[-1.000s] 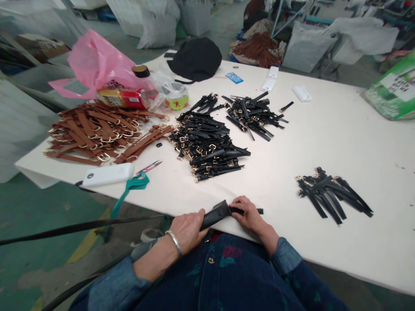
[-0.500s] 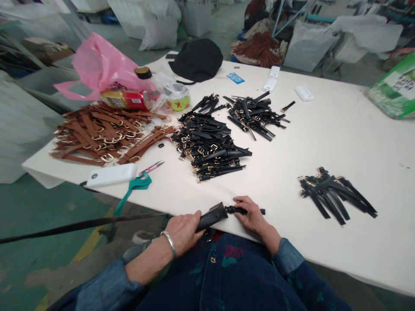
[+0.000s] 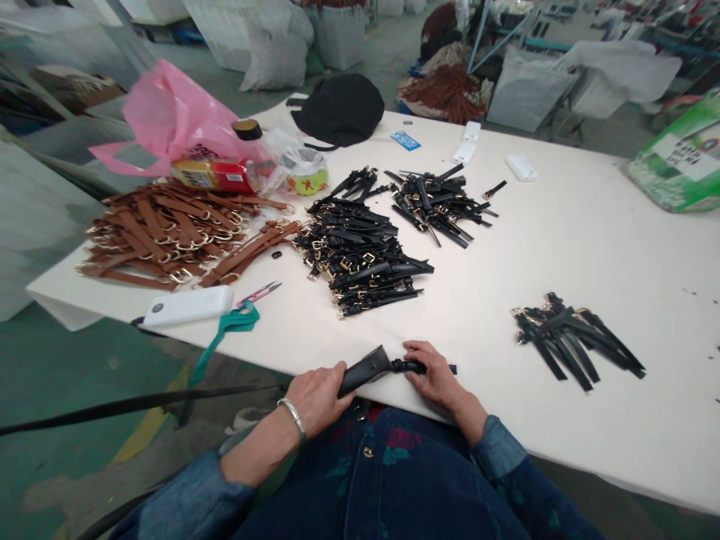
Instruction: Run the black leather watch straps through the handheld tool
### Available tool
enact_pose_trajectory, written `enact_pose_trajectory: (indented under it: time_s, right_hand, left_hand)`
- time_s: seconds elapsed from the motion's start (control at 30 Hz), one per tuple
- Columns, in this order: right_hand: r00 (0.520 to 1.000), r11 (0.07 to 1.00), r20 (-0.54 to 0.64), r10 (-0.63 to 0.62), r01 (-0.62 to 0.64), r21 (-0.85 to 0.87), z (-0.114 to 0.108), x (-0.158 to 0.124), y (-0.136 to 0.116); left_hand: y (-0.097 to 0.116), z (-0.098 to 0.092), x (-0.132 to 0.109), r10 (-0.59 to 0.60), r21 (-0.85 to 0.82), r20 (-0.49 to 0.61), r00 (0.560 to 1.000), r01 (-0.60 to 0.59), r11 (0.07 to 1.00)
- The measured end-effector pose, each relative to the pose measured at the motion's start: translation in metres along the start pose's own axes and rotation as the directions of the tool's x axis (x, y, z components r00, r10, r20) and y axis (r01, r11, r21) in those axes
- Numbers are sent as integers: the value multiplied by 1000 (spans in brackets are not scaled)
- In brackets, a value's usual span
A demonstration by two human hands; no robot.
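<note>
My left hand [image 3: 318,399] is closed around a wide black leather piece [image 3: 364,372] at the table's front edge. The wide end points right, its upper face showing. A long black strap [image 3: 169,403] runs off to the left from behind this hand; whether it joins the leather piece is hidden. My right hand [image 3: 437,377] has its fingers closed over a short black buckle strap [image 3: 403,366], whose tip sticks out on the right. The strap's near end meets the wide piece's edge; I cannot tell whether they are attached.
Black buckle straps [image 3: 360,247] are heaped mid-table, with more black straps [image 3: 436,199] behind and a small pile [image 3: 579,337] at right. Brown straps [image 3: 151,232] lie left, near a white power bank [image 3: 188,305], pink snips [image 3: 259,292] and green ribbon [image 3: 239,319].
The wide leather piece has turned slightly in my left hand, so more of its upper face shows. My right hand stays on the strap. The view has shifted a little.
</note>
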State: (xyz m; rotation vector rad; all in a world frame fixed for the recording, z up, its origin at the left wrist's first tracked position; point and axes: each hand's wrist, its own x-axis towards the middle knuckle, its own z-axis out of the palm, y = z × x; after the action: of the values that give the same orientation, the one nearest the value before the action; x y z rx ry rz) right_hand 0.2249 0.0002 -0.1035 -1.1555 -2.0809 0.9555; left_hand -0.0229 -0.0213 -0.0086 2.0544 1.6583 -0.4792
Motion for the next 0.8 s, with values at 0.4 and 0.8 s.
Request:
enact_pose_trajectory:
  time_s: [0.4,0.8]
  right_hand:
    - [993,940,7,117,-109,-324,-19,-14,-7]
    - [997,958,23,69,-60,-279,-1,-8,-14]
  left_hand:
    - [2,-2,8,-23,-67,41,999,25,997]
    - [-7,3,7,-44,-145,22,999,46,988]
